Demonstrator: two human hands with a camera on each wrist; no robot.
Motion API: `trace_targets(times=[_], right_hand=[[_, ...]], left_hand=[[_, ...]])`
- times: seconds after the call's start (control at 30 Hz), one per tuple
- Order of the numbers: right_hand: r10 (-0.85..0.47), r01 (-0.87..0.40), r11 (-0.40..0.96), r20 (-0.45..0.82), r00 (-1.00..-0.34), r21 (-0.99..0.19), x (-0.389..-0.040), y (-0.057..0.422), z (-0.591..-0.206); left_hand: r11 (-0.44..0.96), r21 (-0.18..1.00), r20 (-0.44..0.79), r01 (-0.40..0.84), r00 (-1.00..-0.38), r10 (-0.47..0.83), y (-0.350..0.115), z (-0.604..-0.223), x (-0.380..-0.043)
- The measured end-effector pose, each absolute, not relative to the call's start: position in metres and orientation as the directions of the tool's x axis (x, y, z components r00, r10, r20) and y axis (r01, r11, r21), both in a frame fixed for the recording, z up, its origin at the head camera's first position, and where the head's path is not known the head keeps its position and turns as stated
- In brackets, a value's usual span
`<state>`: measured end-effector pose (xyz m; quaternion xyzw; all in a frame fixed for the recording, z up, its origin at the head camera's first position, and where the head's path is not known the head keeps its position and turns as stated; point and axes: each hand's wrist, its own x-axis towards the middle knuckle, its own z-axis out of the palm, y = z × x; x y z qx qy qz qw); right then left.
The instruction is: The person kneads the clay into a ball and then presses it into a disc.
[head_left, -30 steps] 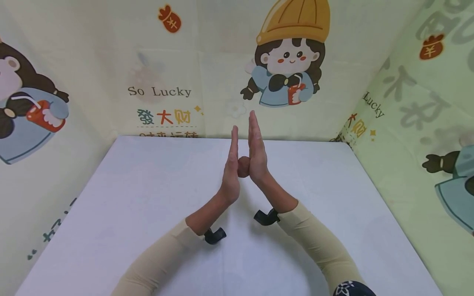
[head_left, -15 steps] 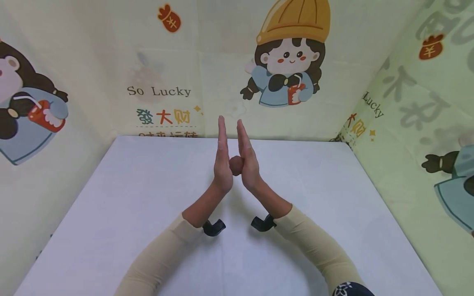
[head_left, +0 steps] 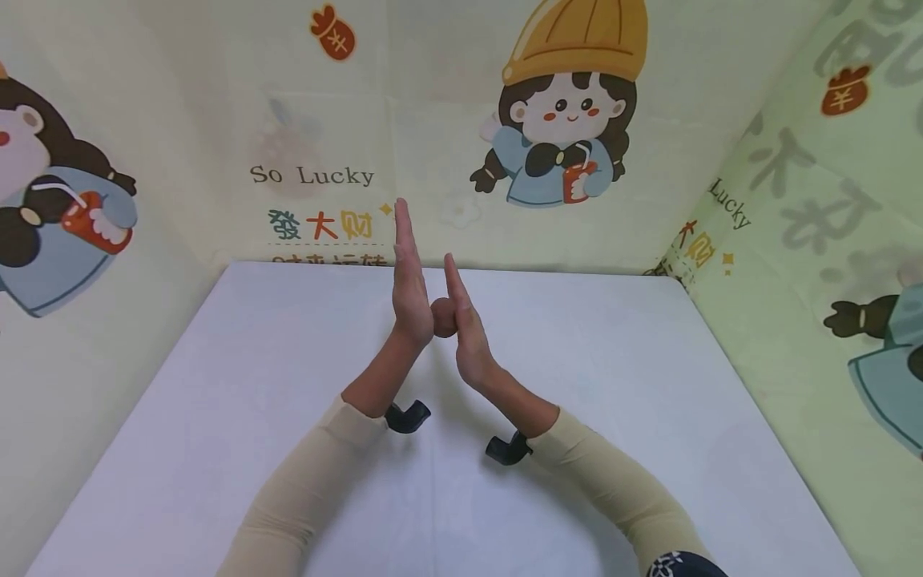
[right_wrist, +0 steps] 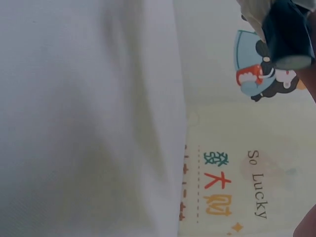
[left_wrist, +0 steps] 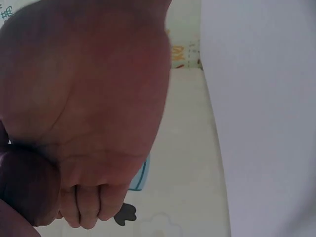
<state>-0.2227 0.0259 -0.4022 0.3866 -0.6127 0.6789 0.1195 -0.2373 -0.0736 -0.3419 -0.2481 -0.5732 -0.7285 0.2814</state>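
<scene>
A small round brown ball point(head_left: 444, 317) is between my two palms above the table, its kind not shown more closely. My left hand point(head_left: 413, 298) presses the ball from the left with its fingers straight and pointing forward. From the other side my right hand point(head_left: 470, 332) presses with straight fingers, set a little nearer to me than the left. In the left wrist view the right palm point(left_wrist: 94, 98) fills much of the picture, and the dark ball point(left_wrist: 29, 185) shows at the lower left. Only edges of the hands appear in the right wrist view, where the ball is out of sight.
A white table point(head_left: 274, 361) lies beneath the hands. Cream cloth point(head_left: 433, 104) printed with cartoon figures stands behind it and on both sides. Dark wrist cameras hang under the sleeves, the left one point(head_left: 408, 417) and the right one point(head_left: 508, 449).
My left hand has slid forward and left, while my right hand has shifted left and back toward me. The ball has moved left, still between the palms.
</scene>
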Motion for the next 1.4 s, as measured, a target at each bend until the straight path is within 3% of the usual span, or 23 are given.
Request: trace_targets(times=[0.3,0.43,0.77,1.07,1.4], right_hand=[[-0.340,-0.627,-0.188,0.649,-0.681,-0.756,-0.209,0.027,-0.403],[-0.355,-0.617,-0.186,0.638,-0.683,-0.764,-0.202,0.028,-0.396],[-0.296,-0.604,-0.203,0.636,-0.712,-0.771,-0.203,0.033,-0.385],[-0.227,-0.565,-0.177,0.592,-0.773,-0.806,-0.206,0.041,-0.381],[-0.147,-0.692,-0.115,0.701,-0.698,-0.713,-0.213,0.049,-0.361]], left_hand=[[-0.168,0.697,0.669,0.697,-0.716,-0.199,-0.081,-0.351,-0.252],[-0.164,0.733,0.633,0.660,-0.750,-0.189,-0.083,-0.359,-0.255],[-0.174,0.837,0.529,0.520,-0.849,0.007,-0.073,-0.374,-0.250],[-0.162,0.867,0.493,0.471,-0.857,0.153,-0.062,-0.388,-0.241],[-0.250,0.872,0.480,0.422,-0.839,0.257,-0.047,-0.409,-0.226]])
